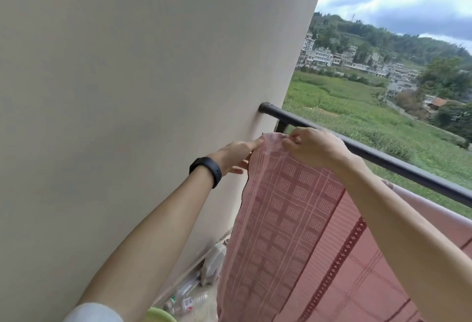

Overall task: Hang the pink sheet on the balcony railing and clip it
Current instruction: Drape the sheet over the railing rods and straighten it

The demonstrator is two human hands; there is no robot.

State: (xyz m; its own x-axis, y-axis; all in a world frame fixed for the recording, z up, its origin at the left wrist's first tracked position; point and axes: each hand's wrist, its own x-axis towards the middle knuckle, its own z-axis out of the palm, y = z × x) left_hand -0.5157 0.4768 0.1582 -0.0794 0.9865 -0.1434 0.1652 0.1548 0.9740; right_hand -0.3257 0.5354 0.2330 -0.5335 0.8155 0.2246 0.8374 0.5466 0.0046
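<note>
The pink checked sheet (293, 219) hangs down from my two hands just in front of the black balcony railing (398, 163). Its top corner sits close to the rail's left end by the wall. My left hand (237, 155), with a black wristband, holds the sheet's left edge, the forefinger stretched along the top. My right hand (314, 146) pinches the top corner of the sheet with curled fingers. More of the sheet drapes over the rail to the right, under my right forearm. No clip is visible.
A cream wall (153, 91) stands close on the left, where the rail meets it. Plastic bottles and bags (201, 283) lie on the floor by the wall's base. A green rim (159, 315) shows at the bottom edge. Fields and houses lie beyond the rail.
</note>
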